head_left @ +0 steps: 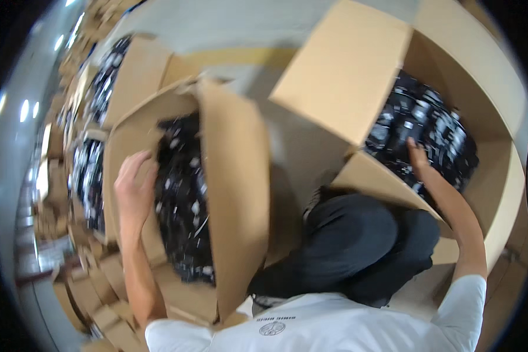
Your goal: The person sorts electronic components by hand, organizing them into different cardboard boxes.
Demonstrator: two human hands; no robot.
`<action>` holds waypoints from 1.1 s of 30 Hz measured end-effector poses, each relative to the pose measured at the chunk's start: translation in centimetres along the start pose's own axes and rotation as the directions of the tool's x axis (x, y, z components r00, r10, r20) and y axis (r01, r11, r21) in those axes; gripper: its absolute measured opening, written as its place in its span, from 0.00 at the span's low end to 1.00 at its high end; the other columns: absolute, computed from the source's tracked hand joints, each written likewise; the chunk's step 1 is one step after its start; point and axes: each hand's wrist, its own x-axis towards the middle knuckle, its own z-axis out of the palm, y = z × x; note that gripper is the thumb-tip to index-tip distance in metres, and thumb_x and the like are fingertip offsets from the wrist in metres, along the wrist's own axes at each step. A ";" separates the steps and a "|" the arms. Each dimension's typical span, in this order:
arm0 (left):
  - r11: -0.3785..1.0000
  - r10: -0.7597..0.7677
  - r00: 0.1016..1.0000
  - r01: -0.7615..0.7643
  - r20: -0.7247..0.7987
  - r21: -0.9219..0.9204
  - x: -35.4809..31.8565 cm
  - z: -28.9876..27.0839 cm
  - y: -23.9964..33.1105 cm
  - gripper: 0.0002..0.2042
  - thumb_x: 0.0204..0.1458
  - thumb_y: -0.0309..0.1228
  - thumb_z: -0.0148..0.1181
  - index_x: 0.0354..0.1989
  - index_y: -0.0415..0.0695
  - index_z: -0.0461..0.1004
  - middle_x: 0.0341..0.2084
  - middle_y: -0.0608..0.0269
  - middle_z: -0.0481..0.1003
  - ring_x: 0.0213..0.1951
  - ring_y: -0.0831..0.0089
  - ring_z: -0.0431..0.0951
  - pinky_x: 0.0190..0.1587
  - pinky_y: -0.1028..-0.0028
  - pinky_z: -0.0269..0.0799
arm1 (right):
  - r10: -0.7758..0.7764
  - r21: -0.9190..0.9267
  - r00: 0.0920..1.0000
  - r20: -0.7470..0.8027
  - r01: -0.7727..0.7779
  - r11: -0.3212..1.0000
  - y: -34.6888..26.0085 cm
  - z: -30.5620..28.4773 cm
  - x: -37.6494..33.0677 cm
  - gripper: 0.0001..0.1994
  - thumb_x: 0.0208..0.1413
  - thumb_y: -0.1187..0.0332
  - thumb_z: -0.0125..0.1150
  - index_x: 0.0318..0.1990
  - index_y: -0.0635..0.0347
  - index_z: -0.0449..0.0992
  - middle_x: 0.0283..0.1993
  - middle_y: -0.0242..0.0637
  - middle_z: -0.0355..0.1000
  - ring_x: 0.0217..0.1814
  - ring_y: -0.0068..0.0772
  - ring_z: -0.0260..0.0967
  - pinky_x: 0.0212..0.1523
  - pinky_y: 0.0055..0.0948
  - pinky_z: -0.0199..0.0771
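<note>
My left hand is raised over the inner left wall of the left cardboard box. Its fingers are loosely bent and apart, with nothing visible in them. Beside it, a heap of black plastic-wrapped packets fills that box. My right hand reaches into the open cardboard box at the right, among many shiny black packets. A thumb or finger shows against one black packet with a small white label, and the hand seems closed on it. Its other fingers are hidden.
Behind the left box stand more open cartons with black packets. Stacked brown cartons line the far left. The right box's large flap sticks out toward the middle. My bent legs lie between the boxes; a yellow stripe crosses the grey floor.
</note>
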 end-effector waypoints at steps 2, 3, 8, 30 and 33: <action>0.969 -0.243 0.966 0.239 0.084 0.053 -7.4 -4.1 -1.7 0.14 0.54 0.24 0.64 0.48 0.36 0.78 0.46 0.50 0.80 0.48 0.57 0.80 0.53 0.67 0.72 | -0.090 -0.125 0.972 0.218 0.120 0.985 -2.4 8.1 2.8 0.44 0.60 0.31 0.46 0.65 0.68 0.64 0.58 0.53 0.71 0.53 0.51 0.72 0.53 0.49 0.71; 0.948 -0.299 0.944 0.310 0.136 -0.070 -8.9 -3.0 -3.5 0.13 0.55 0.25 0.63 0.48 0.35 0.77 0.44 0.50 0.80 0.45 0.60 0.81 0.50 0.67 0.73 | -0.089 -0.178 0.959 0.270 0.141 0.974 -2.3 5.2 3.7 0.44 0.60 0.31 0.46 0.64 0.69 0.65 0.55 0.53 0.73 0.48 0.50 0.73 0.49 0.48 0.73; 0.779 -0.358 0.718 0.583 0.597 -0.233 -19.3 0.4 -7.5 0.16 0.50 0.27 0.67 0.46 0.32 0.78 0.35 0.51 0.82 0.39 0.68 0.82 0.45 0.70 0.76 | -0.255 -0.391 0.949 0.186 0.309 0.867 -7.9 1.7 -4.0 0.34 0.66 0.41 0.47 0.51 0.71 0.76 0.44 0.52 0.78 0.48 0.49 0.75 0.48 0.42 0.73; 0.633 -0.380 0.909 0.121 -0.170 -0.765 -12.5 -11.7 -0.4 0.19 0.70 0.38 0.46 0.32 0.37 0.72 0.18 0.65 0.71 0.24 0.73 0.78 0.33 0.73 0.73 | -0.910 0.097 0.365 0.195 0.916 0.388 -25.3 4.4 -39.1 0.15 0.65 0.68 0.56 0.53 0.70 0.75 0.47 0.40 0.78 0.50 0.29 0.74 0.54 0.30 0.73; 0.830 -0.277 0.913 0.071 -0.298 -0.553 -10.5 -11.6 5.1 0.18 0.69 0.38 0.47 0.34 0.36 0.72 0.21 0.64 0.73 0.26 0.74 0.78 0.33 0.73 0.73 | -0.963 0.131 -0.075 0.257 0.990 -0.042 -29.3 8.1 -48.9 0.25 0.57 0.63 0.68 0.58 0.66 0.72 0.56 0.51 0.73 0.60 0.47 0.70 0.62 0.41 0.69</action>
